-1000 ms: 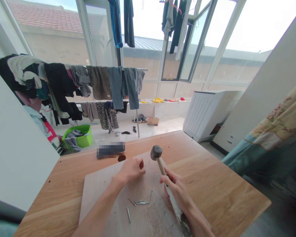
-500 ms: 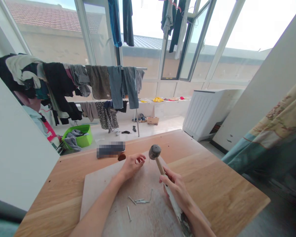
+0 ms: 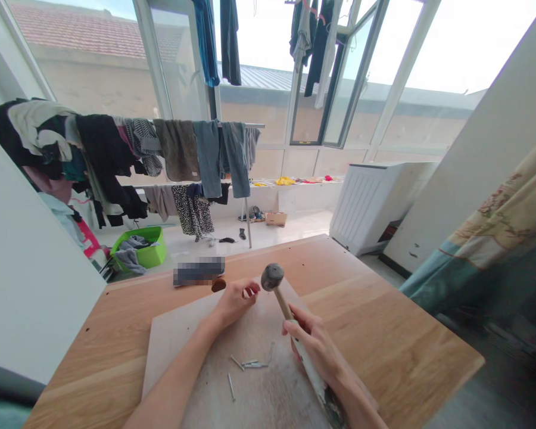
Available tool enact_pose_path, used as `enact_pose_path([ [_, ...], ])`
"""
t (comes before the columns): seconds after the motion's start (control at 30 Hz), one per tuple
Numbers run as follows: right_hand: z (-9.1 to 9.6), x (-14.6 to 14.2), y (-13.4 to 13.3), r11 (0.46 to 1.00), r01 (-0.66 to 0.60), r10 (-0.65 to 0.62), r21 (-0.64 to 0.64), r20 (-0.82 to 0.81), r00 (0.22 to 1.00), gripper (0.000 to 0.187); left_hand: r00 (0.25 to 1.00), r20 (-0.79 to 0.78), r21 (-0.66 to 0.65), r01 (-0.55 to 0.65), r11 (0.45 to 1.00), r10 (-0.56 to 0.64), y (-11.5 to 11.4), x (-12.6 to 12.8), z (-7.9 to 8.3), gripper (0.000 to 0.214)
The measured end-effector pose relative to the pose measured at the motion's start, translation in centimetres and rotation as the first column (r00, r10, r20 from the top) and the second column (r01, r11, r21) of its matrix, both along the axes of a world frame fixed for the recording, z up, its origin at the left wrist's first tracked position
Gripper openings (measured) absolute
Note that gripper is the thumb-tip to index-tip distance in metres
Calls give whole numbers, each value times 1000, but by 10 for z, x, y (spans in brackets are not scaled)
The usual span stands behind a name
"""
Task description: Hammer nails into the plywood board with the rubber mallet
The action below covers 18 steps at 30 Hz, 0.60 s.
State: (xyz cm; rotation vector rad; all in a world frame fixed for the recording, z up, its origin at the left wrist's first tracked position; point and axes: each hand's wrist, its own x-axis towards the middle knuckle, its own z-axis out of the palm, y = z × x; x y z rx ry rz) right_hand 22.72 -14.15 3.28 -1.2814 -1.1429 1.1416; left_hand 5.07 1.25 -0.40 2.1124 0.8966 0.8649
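Observation:
My right hand [image 3: 313, 342] grips the wooden handle of a mallet [image 3: 272, 277] with a grey rubber head, raised over a pale board [image 3: 178, 333] on the wooden table [image 3: 375, 333]. My left hand [image 3: 234, 300] rests on the board just left of the mallet head, its fingers curled in a pinch; whatever they hold is too small to make out. Several loose nails [image 3: 250, 363] lie on the board between my forearms.
A blurred dark object [image 3: 199, 270] and a small brown round thing [image 3: 218, 285] sit at the table's far edge. Beyond are a clothes rack [image 3: 196, 155] hung with laundry, a green basket [image 3: 143, 249], a white cabinet [image 3: 370, 202] and a curtain [image 3: 495, 238] at right.
The mallet head has swung left, closer to my left hand. My left hand has shifted slightly back toward the far edge of the board, fingers staying curled.

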Motion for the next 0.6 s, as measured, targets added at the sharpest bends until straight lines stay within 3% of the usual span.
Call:
enact_pose_path([
  [0.17, 0, -2, -1, 1000, -24, 24, 7, 9, 1000, 26, 1000, 6, -49, 1, 999, -1, -2, 0, 3, 23],
  [0.37, -3, -3, -1, 998, -54, 53, 20, 25, 998, 44, 1000, -2, -20, -9, 1000, 9, -3, -1, 4, 14],
  [0.6, -3, -4, -1, 995, -97, 96, 13, 40, 995, 42, 1000, 21, 19, 19, 1000, -20, -1, -2, 5, 22],
])
